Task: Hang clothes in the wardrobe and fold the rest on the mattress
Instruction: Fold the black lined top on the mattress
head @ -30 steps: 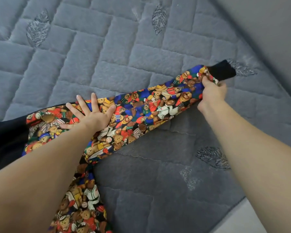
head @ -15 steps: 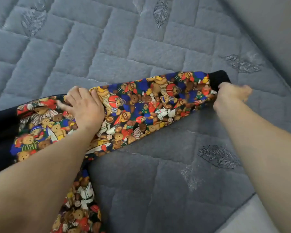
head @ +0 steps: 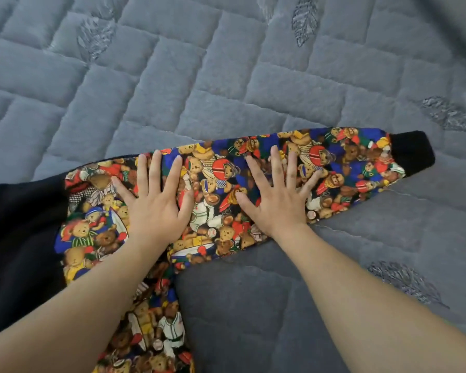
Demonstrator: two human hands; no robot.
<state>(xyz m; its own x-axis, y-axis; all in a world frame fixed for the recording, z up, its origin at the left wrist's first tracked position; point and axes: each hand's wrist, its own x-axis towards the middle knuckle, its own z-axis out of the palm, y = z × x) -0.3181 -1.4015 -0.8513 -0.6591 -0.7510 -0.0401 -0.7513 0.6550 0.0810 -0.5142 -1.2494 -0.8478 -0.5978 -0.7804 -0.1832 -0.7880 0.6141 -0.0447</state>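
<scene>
Both of your hands lie flat on the teddy-bear print sleeve (head: 342, 168), fingers straight and spread, so neither grip closes on anything. Your left hand (head: 156, 208) presses the sleeve near where it meets the black body of the garment (head: 22, 227). Your right hand (head: 275, 200) presses just beside it, further along the sleeve toward the black cuff (head: 412, 152). A strip of print shows between the two hands; they do not touch each other.

The sleeve lies stretched out across the grey quilted mattress (head: 226, 76), running from under your left palm, under your right palm, and on past your right fingertips to the cuff, which lies flat on the mattress well beyond your right hand. The black body spreads out on the far side of your left hand, reaching the edge of view. More of the same bear print (head: 156, 327) runs back from below your left wrist, between your forearms, toward you. Stitched leaf motifs (head: 404, 281) dot the mattress, one just outside your right forearm.
</scene>
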